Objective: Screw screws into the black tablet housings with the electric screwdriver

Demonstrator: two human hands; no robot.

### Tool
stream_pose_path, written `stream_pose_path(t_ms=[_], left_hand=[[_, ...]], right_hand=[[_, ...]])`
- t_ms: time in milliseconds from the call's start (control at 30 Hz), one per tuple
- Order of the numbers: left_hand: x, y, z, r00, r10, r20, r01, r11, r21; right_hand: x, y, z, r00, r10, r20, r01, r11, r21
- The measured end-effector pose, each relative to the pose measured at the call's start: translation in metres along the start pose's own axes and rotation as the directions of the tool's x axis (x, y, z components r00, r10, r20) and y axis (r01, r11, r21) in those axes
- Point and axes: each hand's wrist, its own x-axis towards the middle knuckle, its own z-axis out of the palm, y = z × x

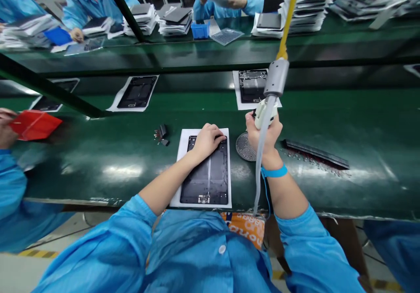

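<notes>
My left hand (pixel 207 142) lies on the upper part of a dark tablet housing (pixel 205 183), which sits on a white paper sheet (pixel 174 201). My right hand (pixel 264 133) grips the white handle of an electric screwdriver (pixel 274 81), which hangs from a yellow cord, and its tip is hidden. A blue wrist strap (pixel 274 171) circles my right wrist. Beside that hand is a round mesh screw tray (pixel 245 147), partly hidden by it. Further right lies a black strip (pixel 316 154) with small screws scattered near it.
Small black parts (pixel 162 134) lie left of the sheet on the green workbench (pixel 98 183). Further housings on paper (pixel 138 92) stand beyond. A co-worker's hand at left holds a red sheet (pixel 34 124). Across the bench, co-workers sit among stacks of housings (pixel 308 11).
</notes>
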Motion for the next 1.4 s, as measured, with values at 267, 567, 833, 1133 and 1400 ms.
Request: stream_pose_path(t_ms=[267,567,833,1133,1400], left_hand=[[0.008,-0.006,0.009,1.0,-0.009,-0.005,0.009,0.999,-0.031],[0.005,-0.002,0.009,1.0,0.014,-0.009,-0.015,0.999,-0.051],[0.005,-0.003,0.012,1.0,0.024,-0.011,-0.024,0.998,-0.059],[0.005,0.002,0.007,1.0,-0.004,0.027,0.004,1.0,-0.028],[0.012,0.012,0.005,0.996,-0.067,0.055,0.066,0.998,0.014]], right_hand=[[-0.002,-0.003,0.007,0.983,0.185,0.008,-0.184,0.971,0.151],[-0.004,-0.003,0.004,0.976,0.215,-0.034,-0.21,0.97,0.121],[-0.004,-0.005,0.005,0.967,0.252,-0.027,-0.248,0.962,0.117],[-0.004,-0.013,0.004,0.956,0.293,-0.008,-0.289,0.947,0.142],[-0.001,-0.049,0.013,0.959,0.274,-0.074,-0.254,0.945,0.208]])
